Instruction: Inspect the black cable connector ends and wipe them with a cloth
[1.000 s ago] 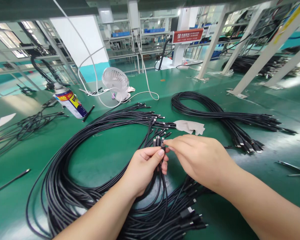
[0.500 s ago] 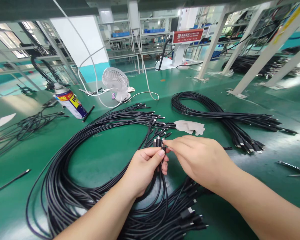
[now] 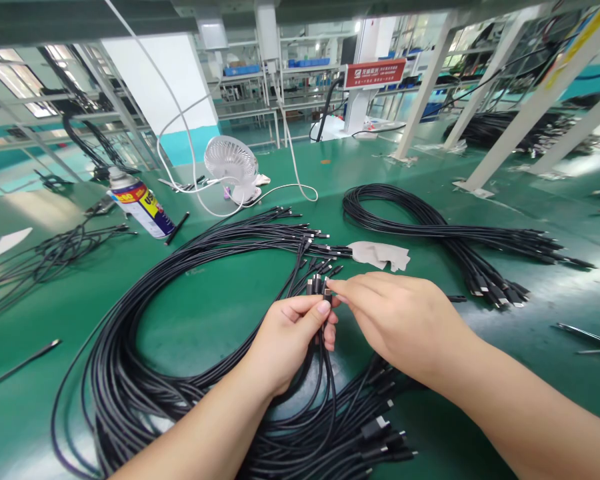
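Note:
My left hand (image 3: 295, 330) is closed around several black USB cables, with their plugs (image 3: 317, 285) standing upright above the thumb and metal tips showing. My right hand (image 3: 397, 317) comes in from the right, fingers drawn together, its fingertips at one of these plugs; the palm side is hidden. Below the hands, the held cables run down into a large loop of black cables (image 3: 125, 333) on the green table (image 3: 205, 313). More cable ends (image 3: 380, 433) fan out beneath my right wrist.
A second cable bundle (image 3: 410, 217) lies to the right, near a torn piece of pale paper (image 3: 380, 255). Farther back are a white fan (image 3: 231, 163) and a spray can (image 3: 143, 203). Tweezers (image 3: 590, 339) lie at the right edge, loose cables (image 3: 65, 250) at the left.
Both hands and the held plugs stay practically in place. At the far right edge, some light-tipped ends have come into view.

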Demonstrator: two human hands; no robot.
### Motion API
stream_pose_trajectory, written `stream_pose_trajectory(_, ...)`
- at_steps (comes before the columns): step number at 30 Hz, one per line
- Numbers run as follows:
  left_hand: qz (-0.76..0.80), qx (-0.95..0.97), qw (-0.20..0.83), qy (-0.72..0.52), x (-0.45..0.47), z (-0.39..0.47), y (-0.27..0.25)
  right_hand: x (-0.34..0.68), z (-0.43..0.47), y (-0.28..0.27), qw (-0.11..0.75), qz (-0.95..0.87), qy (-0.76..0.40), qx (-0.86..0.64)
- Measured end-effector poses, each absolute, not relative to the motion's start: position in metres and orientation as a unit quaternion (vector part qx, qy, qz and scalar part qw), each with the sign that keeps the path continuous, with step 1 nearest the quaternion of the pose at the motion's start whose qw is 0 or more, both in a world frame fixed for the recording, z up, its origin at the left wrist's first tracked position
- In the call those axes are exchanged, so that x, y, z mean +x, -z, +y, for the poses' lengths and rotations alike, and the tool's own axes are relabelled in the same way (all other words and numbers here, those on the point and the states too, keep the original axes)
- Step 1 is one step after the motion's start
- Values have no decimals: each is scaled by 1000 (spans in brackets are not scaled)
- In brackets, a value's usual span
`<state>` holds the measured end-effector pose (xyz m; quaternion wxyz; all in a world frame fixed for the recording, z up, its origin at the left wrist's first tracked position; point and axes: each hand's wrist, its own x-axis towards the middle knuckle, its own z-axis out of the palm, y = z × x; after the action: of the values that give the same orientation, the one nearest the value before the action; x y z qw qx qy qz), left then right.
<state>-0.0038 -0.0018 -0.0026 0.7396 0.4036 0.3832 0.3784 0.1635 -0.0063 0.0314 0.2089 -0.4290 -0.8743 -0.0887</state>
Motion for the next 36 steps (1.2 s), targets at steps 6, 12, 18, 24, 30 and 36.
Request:
stream_pose_trajectory(6, 382, 403, 741, -377, -3, -2, 3, 163, -6, -33, 221, -869, 72, -436)
stream_pose_trajectory(12, 379, 411, 740, -374, -4, -1, 5, 163, -3, -31, 249, -825, -96, -498)
stream_pose_trajectory(18, 372, 417, 748, -358, -3, -3, 2, 158, 5, -34, 309, -774, -277, -479)
stream_pose_trajectory(24, 370, 392, 763, -357, -2, -3, 0, 159, 8, -40, 343, -769, -225, -490)
stream_pose_trajectory(30, 394, 379, 738, -395, -4, -1, 6, 165, 5, -42, 211, -769, -309, -519)
stream_pose_trajectory(36, 378, 356, 747, -415, -4, -1, 3, 165, 2, -36, 174, -765, -340, -519)
